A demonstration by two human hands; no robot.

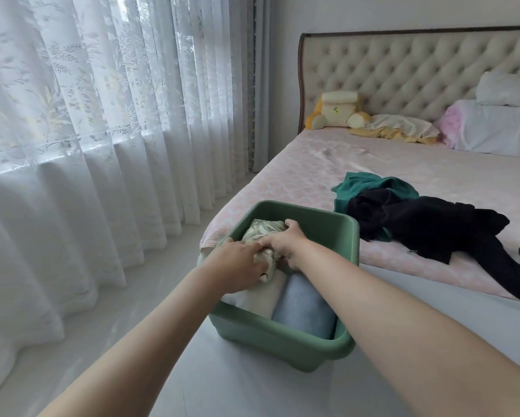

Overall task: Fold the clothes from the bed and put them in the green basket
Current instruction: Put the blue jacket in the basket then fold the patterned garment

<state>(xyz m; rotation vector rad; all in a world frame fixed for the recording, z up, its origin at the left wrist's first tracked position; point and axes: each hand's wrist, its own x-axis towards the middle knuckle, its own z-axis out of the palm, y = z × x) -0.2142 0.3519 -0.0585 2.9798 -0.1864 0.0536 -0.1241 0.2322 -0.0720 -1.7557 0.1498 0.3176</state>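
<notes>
In the head view both hands reach into the basket (350,299), which stands at the corner of the bed (313,164). The left hand (240,261) and right hand (287,243) each curl their fingers round a folded leaf-print cloth (263,230). That cloth sits in the basket's far end, above a cream fold (257,299) and a blue fold (304,313), while a black garment (427,227) and a teal garment (370,185) lie unfolded on the bed.

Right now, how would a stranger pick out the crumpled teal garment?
Start at the bed with the pink quilted cover. Beyond the green plastic basket lies a loose heap. The crumpled teal garment is the part nearer the tufted headboard, half under a black garment; nothing else there is teal.
</notes>
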